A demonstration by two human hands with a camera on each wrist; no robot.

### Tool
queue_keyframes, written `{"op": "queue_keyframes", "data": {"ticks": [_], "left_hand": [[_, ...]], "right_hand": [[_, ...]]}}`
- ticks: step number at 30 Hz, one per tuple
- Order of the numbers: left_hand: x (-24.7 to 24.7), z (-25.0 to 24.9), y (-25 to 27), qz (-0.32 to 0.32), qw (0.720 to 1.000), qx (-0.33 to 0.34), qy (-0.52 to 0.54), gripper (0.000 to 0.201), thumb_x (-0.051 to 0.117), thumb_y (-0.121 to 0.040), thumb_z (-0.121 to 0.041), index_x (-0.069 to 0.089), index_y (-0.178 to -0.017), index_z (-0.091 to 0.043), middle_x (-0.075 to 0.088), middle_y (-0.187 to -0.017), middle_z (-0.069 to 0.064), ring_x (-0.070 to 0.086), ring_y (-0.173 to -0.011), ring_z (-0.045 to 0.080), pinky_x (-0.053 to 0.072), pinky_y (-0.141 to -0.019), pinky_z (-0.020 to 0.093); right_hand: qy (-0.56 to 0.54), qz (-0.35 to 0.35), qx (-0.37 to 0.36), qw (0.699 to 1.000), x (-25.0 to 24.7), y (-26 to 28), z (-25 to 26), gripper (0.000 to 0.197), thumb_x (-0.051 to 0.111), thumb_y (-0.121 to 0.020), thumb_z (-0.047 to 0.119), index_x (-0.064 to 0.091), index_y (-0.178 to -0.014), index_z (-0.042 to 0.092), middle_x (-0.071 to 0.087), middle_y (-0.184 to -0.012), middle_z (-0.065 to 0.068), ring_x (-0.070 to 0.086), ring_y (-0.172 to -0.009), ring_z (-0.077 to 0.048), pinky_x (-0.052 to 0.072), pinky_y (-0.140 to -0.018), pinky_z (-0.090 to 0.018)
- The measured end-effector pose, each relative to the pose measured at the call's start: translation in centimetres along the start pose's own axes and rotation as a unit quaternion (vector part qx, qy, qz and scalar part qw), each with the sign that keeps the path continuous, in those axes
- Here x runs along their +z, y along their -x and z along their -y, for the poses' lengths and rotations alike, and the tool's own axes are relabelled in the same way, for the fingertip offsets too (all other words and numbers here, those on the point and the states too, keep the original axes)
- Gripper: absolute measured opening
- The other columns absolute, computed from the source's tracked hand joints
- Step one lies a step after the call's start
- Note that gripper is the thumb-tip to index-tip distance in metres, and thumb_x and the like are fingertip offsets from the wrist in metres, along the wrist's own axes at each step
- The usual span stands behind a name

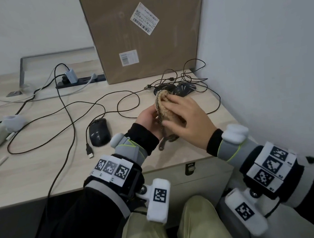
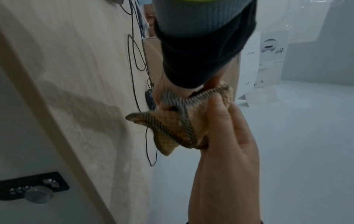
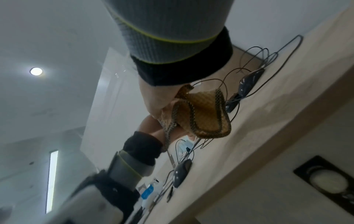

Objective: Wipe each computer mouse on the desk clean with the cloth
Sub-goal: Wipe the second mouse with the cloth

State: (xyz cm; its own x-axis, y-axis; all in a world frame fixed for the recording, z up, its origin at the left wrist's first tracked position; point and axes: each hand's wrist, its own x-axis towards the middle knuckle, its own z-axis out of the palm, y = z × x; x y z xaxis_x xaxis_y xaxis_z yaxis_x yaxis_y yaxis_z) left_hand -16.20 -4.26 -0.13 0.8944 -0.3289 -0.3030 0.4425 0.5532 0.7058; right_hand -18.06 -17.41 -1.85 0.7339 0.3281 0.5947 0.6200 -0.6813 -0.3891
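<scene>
— Tan, is it, that cloth [image 1: 167, 107]? Who's got it?

— Both. The right hand [image 1: 187, 122] lies over it, fingers spread and bent around the bundle; the left hand [image 1: 149, 119] grips it from the other side, raised above the desk [image 1: 39, 174].

— Is there a mouse inside?

— Can't tell; the cloth hides whatever's in there.

— And the others?

— One black mouse [image 1: 99, 132] sits left of the hands, cable looping away. Two dark mice [image 1: 185, 88] lie behind, among tangled cables [image 1: 186, 75], near the cardboard box [image 1: 146, 28].

— Arms?

— Both wrists meet over the desk's front edge, palms facing each other.
</scene>
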Motion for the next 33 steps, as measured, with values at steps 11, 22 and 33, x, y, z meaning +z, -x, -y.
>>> {"op": "queue_keyframes", "data": {"ticks": [11,22,33], "left_hand": [[-0.1,0.9,-0.7,-0.031,0.999,-0.018,-0.001,0.029,0.034,-0.102,-0.020,0.056,-0.110,-0.002,0.061,-0.099,0.013,0.061,-0.083,0.022,0.055,-0.074,0.034],[0.6,0.5,-0.7,-0.045,0.998,0.035,0.015,0.023,0.038,-0.101,-0.017,0.053,-0.106,0.000,0.059,-0.091,0.014,0.059,-0.077,0.023,0.059,-0.054,0.031],[0.5,1.3,-0.4,-0.045,0.995,0.046,-0.071,0.044,0.042,-0.099,-0.030,0.033,-0.140,-0.015,0.056,-0.113,0.012,0.060,-0.081,0.022,0.054,-0.059,0.034]], "right_hand": [[0.071,-0.044,0.017,0.996,-0.4,2.1,-0.7,0.045,0.046,-0.086,0.032,0.060,-0.121,0.007,0.055,-0.131,-0.015,0.057,-0.099,-0.033,0.038,-0.092,-0.027],[0.004,0.016,-0.001,1.000,-1.8,1.1,-1.2,0.042,0.040,-0.093,0.019,0.050,-0.130,0.004,0.056,-0.131,-0.016,0.049,-0.094,-0.017,0.030,-0.078,-0.015],[0.104,0.014,-0.040,0.994,-0.8,2.9,-1.2,0.042,0.038,-0.091,0.029,0.058,-0.124,0.013,0.059,-0.130,-0.006,0.049,-0.089,-0.022,0.042,-0.086,-0.032]]}}
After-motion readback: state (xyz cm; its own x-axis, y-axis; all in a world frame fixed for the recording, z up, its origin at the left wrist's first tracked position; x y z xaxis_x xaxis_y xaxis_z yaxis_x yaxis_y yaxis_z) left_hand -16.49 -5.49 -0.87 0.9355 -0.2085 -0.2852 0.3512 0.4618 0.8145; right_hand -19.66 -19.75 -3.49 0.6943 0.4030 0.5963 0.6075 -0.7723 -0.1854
